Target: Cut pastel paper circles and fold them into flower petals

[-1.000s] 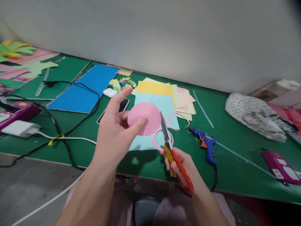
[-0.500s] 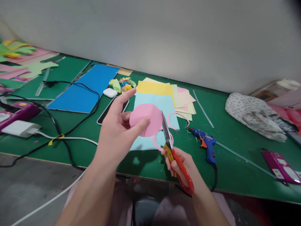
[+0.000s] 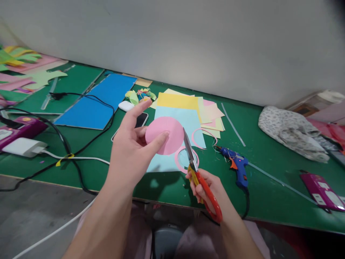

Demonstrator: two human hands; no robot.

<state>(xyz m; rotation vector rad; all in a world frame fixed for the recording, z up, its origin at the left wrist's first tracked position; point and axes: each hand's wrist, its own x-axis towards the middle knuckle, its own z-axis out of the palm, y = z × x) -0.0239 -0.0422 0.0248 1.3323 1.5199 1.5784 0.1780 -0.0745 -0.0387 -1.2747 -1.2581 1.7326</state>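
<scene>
My left hand (image 3: 132, 147) pinches a pink paper circle (image 3: 168, 124), its thumb on the front face and the other fingers behind. Scissors (image 3: 207, 192) with red and yellow handles are gripped in my right hand (image 3: 207, 183). Their blades point up and away, and the tip is at the circle's right edge; whether it touches the paper I cannot tell. Below the circle lies light blue paper (image 3: 178, 113). Thin pink paper rings (image 3: 177, 163) rest on the blue sheet and just right of it.
A blue glue gun (image 3: 234, 158) lies to the right, a purple power strip (image 3: 323, 190) beyond it. On the left are a phone (image 3: 141, 120), a white case (image 3: 125, 105), a blue board (image 3: 98, 100), and a charger (image 3: 24, 147) with cables. Coloured sheets (image 3: 212, 115) are stacked behind.
My left hand and the pink circle have shifted slightly left and up. The scissors have barely moved, their tip tilting a little left.
</scene>
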